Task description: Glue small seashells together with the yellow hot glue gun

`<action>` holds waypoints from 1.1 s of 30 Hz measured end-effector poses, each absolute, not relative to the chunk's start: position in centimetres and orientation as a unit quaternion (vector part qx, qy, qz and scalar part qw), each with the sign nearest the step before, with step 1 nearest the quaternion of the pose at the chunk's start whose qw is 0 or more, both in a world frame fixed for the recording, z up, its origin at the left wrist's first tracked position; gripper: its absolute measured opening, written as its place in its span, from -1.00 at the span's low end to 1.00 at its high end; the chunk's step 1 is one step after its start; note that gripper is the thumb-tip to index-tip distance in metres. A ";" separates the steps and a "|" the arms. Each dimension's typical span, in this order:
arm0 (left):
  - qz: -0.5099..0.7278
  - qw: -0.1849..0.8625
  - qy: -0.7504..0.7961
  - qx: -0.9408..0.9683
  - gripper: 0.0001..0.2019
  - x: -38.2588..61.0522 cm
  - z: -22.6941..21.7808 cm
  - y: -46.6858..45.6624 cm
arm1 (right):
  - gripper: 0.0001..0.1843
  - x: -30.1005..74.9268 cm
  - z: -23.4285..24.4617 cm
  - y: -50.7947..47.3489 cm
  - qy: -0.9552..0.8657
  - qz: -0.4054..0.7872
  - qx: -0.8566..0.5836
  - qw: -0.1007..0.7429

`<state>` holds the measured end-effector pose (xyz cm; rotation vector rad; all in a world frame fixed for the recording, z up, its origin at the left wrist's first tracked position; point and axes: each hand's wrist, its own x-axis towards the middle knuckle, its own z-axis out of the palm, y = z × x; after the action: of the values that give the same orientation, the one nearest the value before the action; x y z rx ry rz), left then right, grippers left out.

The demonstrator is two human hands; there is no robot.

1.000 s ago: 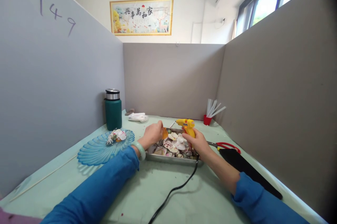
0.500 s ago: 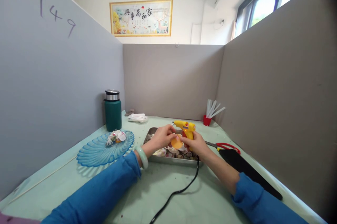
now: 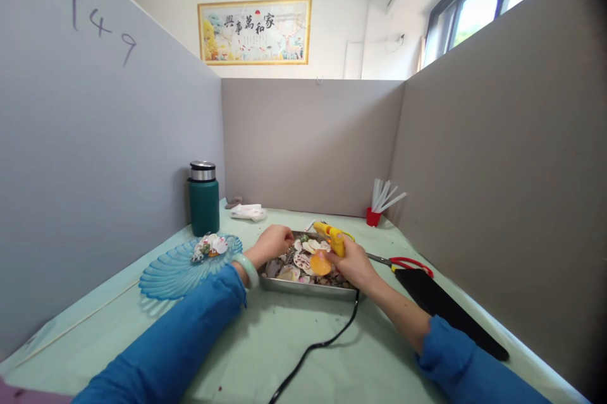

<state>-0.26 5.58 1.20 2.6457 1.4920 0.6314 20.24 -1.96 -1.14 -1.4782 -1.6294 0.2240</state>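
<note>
My right hand (image 3: 353,262) grips a yellow glue gun (image 3: 332,236), its nozzle pointing left above the metal tray. In the same hand an orange shell (image 3: 320,263) is held out between thumb and fingers. My left hand (image 3: 275,244), with a pale green bangle at the wrist, is over the tray's left back side. Its fingers are drawn together and point down; whatever they pinch, if anything, is hidden. Beneath both hands, the metal tray (image 3: 308,289) holds many shells and small stones (image 3: 303,260). A black cord (image 3: 327,345) runs from the glue gun toward me.
On the left, a blue fluted glass plate (image 3: 168,277) carries a cluster of shells (image 3: 211,246), with a green bottle (image 3: 203,205) behind. Glue sticks (image 3: 385,195) stand in a red cup (image 3: 373,217). Red-handled scissors (image 3: 410,263) and a black flat object (image 3: 450,309) lie right.
My left hand has moved left, away from the orange shell, to the tray's left back side. My right hand keeps the glue gun and shell, with the gun tilted slightly and lower.
</note>
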 end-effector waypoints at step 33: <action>0.176 0.015 0.500 0.848 -0.78 -0.1 -0.5 6.3 | -0.74 19.7 -0.9 -2.4 -0.649 0.166 -0.587 0.454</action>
<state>-0.06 6.28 -0.47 2.6387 1.5568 0.5486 19.66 -2.43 -0.87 -1.4484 -1.6017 0.4104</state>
